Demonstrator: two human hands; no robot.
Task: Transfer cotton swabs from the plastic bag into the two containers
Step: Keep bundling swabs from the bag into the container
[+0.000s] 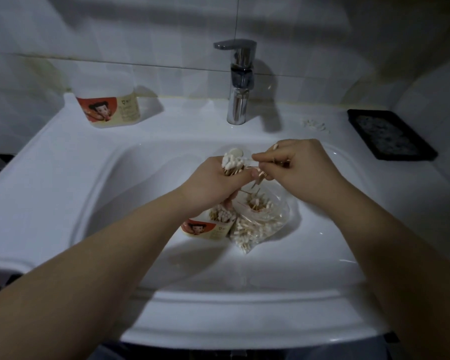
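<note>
Right fingertips (257,158) were pinched together on a few cotton swabs (260,178), thumb against forefinger. The rest of the right hand (299,165) was curled over more sticks that poked out above the knuckles. The left hand (208,178) had its fingers clamped round a fat bundle (231,162), cotton heads up and wooden ends buried in the fist. The two hands were almost touching, up over the basin.

My read: the step was feeding strays into the bundle and squaring it up before dropping it in. If I were doing it, I'd keep the left grip firm but not crushing, slide each stray in heads-up alongside the others, and do it low over the basin so anything that slipped landed somewhere easy to reach. Mixed directions would be the annoying bit, since they jam when you load them.

Right under the left wrist sat the open container (208,228), already holding swabs heads-up. The plastic bag (260,224) lay against its right side and looked far from empty. The second container (109,107) stood well apart on the sink (63,152) ledge, back left by the wall. Couldn't tell if it had anything in it. Faucet (238,81) was behind the hands and a black tray (390,135) was off to the right.
</note>
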